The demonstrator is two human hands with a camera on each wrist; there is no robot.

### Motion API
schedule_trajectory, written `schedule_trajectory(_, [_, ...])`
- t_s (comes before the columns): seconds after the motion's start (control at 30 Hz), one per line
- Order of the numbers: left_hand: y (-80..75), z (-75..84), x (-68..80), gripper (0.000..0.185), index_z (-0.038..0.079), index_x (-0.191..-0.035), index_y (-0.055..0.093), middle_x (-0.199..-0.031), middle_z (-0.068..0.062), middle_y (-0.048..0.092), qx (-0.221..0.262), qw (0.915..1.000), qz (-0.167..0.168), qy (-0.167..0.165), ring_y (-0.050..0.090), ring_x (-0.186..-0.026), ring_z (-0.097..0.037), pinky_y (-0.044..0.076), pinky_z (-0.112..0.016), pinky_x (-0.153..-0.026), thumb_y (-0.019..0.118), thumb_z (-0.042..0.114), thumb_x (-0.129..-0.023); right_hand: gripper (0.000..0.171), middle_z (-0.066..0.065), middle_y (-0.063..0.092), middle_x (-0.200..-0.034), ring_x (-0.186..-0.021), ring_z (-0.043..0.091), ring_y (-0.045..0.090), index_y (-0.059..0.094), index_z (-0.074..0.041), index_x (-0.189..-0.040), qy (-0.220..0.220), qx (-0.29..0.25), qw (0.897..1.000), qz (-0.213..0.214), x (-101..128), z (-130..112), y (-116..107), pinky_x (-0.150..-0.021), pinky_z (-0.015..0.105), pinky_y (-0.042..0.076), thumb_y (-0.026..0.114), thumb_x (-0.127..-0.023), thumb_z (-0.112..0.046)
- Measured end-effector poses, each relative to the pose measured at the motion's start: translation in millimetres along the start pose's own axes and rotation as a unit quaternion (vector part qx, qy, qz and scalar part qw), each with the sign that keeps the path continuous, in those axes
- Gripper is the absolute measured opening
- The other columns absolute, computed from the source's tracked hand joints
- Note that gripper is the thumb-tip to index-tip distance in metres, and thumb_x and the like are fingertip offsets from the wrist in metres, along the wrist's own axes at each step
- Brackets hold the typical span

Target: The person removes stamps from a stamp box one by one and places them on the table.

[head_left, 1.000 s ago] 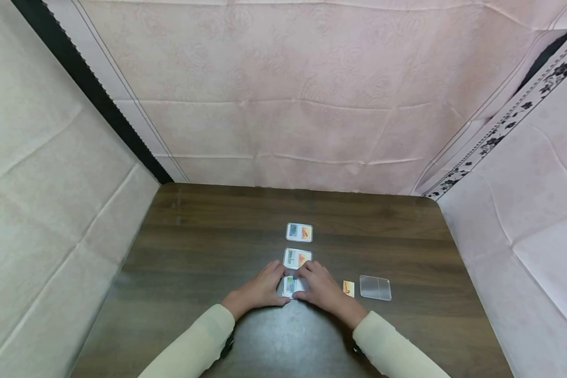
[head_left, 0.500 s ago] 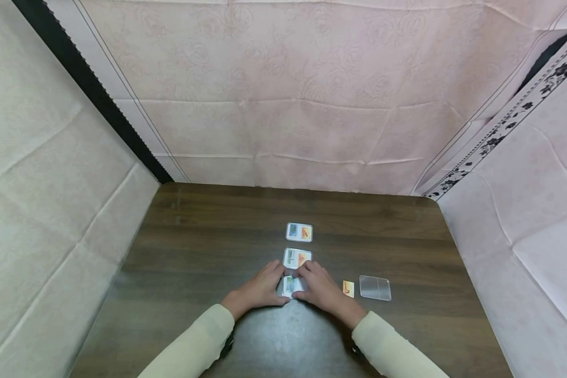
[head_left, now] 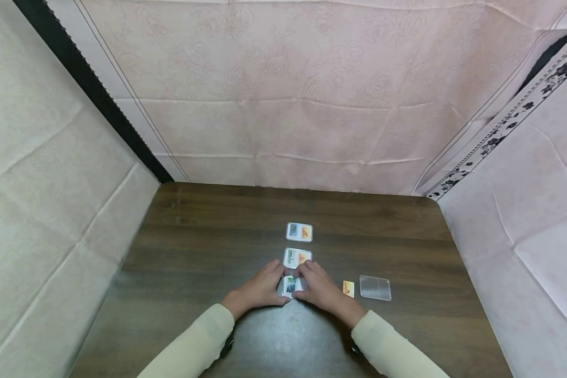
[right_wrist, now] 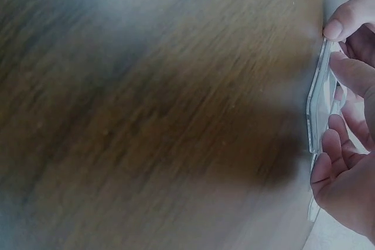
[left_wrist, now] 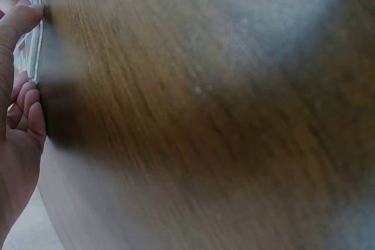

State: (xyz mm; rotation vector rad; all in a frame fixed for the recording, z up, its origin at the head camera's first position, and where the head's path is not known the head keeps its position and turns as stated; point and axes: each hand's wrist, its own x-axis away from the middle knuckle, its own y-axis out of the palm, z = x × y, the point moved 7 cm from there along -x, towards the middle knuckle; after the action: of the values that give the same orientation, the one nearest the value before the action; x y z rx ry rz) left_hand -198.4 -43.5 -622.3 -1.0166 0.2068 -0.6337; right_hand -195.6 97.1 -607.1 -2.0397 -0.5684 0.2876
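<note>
Near the front middle of the dark wooden table [head_left: 208, 247], both hands hold one clear card case [head_left: 292, 286] with a picture card inside. My left hand [head_left: 271, 283] grips its left edge and my right hand [head_left: 310, 283] grips its right edge. In the left wrist view the thumb [left_wrist: 17, 21] presses the case's edge [left_wrist: 37, 39] at the frame's far left. The right wrist view shows the case [right_wrist: 319, 103] edge-on, pinched between the thumb [right_wrist: 343, 24] and curled fingers [right_wrist: 328, 150].
Two filled card cases lie in a line beyond the hands, one close [head_left: 297, 258] and one farther [head_left: 299, 232]. A loose orange card [head_left: 348, 289] and an empty clear case [head_left: 375, 287] lie to the right. Cloth walls enclose the table on three sides.
</note>
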Motion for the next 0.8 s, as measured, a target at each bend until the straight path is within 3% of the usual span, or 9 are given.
schedule_trajectory(0.3, [0.0,0.0,0.2,0.063,0.008,-0.126,0.059,-0.111,0.002,0.05,0.002,1.0,-0.002,-0.003,0.046,-0.096,-0.011,0.046,-0.027,-0.085,0.083,0.047,-0.082,0.041,-0.002,0.062,-0.099,-0.091,0.013,0.053,0.059,-0.015,-0.106,0.007,-0.062,0.998,-0.001,-2.2,2.6,1.3,-0.082,0.033,0.049,0.09,-0.08,-0.022])
schedule_trajectory(0.5, [-0.1,0.1,-0.6,0.063,0.008,-0.124,0.06,-0.11,0.002,0.05,-0.007,1.0,0.004,0.0,0.046,-0.095,-0.011,0.045,-0.026,-0.084,0.084,0.047,-0.081,0.029,-0.004,0.063,-0.086,-0.077,0.005,0.056,0.06,-0.013,-0.103,0.005,-0.16,0.987,0.008,-2.5,3.7,-0.7,-0.069,0.023,0.049,0.084,-0.086,-0.01])
schedule_trajectory(0.8, [-0.8,1.8,-0.1,0.064,0.007,-0.123,0.061,-0.112,0.001,0.051,-0.018,0.9997,0.012,0.012,0.047,-0.097,-0.011,0.047,-0.028,-0.087,0.085,0.047,-0.079,0.017,-0.006,0.063,-0.086,-0.077,0.004,0.056,0.065,-0.014,-0.105,0.011,-0.207,0.978,-0.008,-0.6,8.2,-8.2,-0.069,0.022,0.049,0.076,-0.093,-0.011])
